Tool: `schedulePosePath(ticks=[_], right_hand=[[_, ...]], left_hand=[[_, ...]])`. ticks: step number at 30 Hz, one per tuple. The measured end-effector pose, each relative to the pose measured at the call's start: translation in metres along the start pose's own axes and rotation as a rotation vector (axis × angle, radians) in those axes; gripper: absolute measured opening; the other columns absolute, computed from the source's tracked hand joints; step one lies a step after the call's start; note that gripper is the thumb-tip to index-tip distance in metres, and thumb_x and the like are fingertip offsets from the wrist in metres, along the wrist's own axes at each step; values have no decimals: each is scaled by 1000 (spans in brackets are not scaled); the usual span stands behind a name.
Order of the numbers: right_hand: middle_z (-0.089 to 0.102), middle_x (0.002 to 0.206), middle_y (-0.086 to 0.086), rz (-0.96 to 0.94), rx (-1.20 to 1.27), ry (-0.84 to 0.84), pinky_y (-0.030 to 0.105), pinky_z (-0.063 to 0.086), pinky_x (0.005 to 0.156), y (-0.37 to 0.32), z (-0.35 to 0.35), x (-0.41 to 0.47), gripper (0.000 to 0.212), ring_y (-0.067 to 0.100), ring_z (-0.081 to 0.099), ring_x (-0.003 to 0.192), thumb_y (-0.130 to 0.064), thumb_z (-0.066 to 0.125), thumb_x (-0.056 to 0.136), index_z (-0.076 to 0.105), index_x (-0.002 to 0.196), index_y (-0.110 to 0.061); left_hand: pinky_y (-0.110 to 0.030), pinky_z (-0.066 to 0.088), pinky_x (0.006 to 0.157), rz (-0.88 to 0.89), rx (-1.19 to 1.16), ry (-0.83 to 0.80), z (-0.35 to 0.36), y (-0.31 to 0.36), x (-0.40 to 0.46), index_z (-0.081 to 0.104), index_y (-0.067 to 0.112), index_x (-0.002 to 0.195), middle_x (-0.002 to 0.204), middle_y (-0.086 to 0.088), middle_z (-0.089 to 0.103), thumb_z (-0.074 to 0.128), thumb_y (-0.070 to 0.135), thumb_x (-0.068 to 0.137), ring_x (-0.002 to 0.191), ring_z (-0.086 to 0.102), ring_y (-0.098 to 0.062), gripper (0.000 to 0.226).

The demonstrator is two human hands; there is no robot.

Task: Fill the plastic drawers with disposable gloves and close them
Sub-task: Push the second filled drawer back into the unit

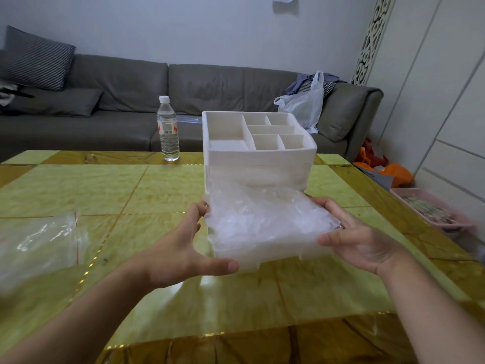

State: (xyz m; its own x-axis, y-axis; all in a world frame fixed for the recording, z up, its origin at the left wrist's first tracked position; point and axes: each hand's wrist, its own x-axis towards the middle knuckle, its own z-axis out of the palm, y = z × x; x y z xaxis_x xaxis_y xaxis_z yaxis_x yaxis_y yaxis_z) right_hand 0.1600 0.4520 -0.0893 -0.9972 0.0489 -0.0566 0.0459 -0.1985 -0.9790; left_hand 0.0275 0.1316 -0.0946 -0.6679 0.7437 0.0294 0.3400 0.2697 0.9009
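A white plastic organiser [258, 156] with several open top compartments stands on the table. Its bottom clear drawer [265, 252] is pulled out toward me and heaped with crumpled clear disposable gloves [262, 219]. My left hand [183, 248] holds the drawer's left side, thumb across the front edge and fingers up along the side. My right hand [359, 235] holds the right side, thumb at the front right corner. The picture is a little blurred.
A clear zip bag [36, 248] lies at the table's left. A water bottle [168, 130] stands at the far edge of the green-and-gold table [131, 195]. Behind are a grey sofa [126, 101] with a plastic bag [304, 103], and a pink basket [430, 208] on the floor at right.
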Motion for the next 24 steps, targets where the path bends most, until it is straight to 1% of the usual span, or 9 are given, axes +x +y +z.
schedulePosePath(ticks=[2, 4, 7, 10, 14, 16, 19, 21, 24], right_hand=[[61, 147, 12, -3, -45, -9, 40, 60, 98, 0, 2, -2, 118, 34, 62, 134, -16, 107, 42, 51, 146, -13], [61, 146, 12, -4, -91, -8, 40, 58, 101, 1, 7, -5, 114, 34, 61, 134, -19, 107, 45, 52, 145, -15], [69, 136, 6, -14, -144, 13, 40, 57, 100, 6, 24, -12, 104, 32, 64, 131, -18, 102, 55, 50, 145, -15], [72, 129, 1, -26, -247, 43, 39, 58, 96, 9, 49, -19, 90, 28, 68, 125, -16, 93, 65, 50, 144, -20], [68, 135, -2, -19, -389, 102, 39, 60, 95, 14, 82, -32, 94, 22, 69, 123, -31, 100, 61, 52, 142, -28], [67, 137, -10, -26, -487, 157, 45, 56, 106, 18, 97, -39, 102, 18, 65, 128, -49, 104, 52, 53, 139, -34], [67, 134, -18, -44, -637, 272, 49, 51, 111, 20, 119, -50, 100, 8, 63, 127, -75, 95, 44, 55, 130, -45], [66, 133, -21, -42, -697, 322, 48, 50, 113, 18, 130, -55, 87, 4, 62, 126, -70, 94, 55, 52, 128, -47], [45, 141, -23, -86, -942, 423, 35, 42, 118, 14, 146, -69, 82, 2, 48, 134, -50, 90, 78, 37, 141, -41]], left_hand=[[-9, 44, 94, 5, 3, 3, -3, -2, -3, 32, 53, 122, 121, 44, 48, 95, 50, 64, 120, 42, 25, 86], [-32, 43, 112, -11, 2, 19, -8, -6, -8, 31, 49, 133, 141, 27, 46, 95, 61, 57, 138, 42, -3, 100], [-46, 47, 112, -39, -45, 20, -17, -8, -26, 29, 53, 136, 150, 15, 47, 95, 65, 55, 138, 50, -18, 105], [-48, 49, 110, -60, -86, 40, -29, -10, -49, 34, 52, 137, 149, 12, 52, 95, 63, 57, 135, 56, -21, 101], [-44, 49, 110, -58, -143, 94, -40, -14, -86, 41, 49, 137, 146, 17, 54, 94, 60, 61, 131, 59, -16, 93], [-35, 50, 107, -36, -139, 136, -42, -14, -103, 47, 45, 134, 141, 19, 57, 92, 60, 62, 127, 62, -9, 86], [-34, 51, 107, -49, -71, 178, -45, -15, -118, 50, 44, 132, 141, 21, 56, 89, 65, 63, 127, 61, -6, 81], [-27, 50, 103, -65, -6, 218, -43, -15, -124, 47, 43, 133, 142, 21, 53, 87, 67, 62, 126, 58, -4, 85], [-25, 44, 105, -18, 222, 345, -30, -5, -134, 31, 38, 136, 141, 18, 39, 83, 63, 66, 126, 48, 0, 91]])
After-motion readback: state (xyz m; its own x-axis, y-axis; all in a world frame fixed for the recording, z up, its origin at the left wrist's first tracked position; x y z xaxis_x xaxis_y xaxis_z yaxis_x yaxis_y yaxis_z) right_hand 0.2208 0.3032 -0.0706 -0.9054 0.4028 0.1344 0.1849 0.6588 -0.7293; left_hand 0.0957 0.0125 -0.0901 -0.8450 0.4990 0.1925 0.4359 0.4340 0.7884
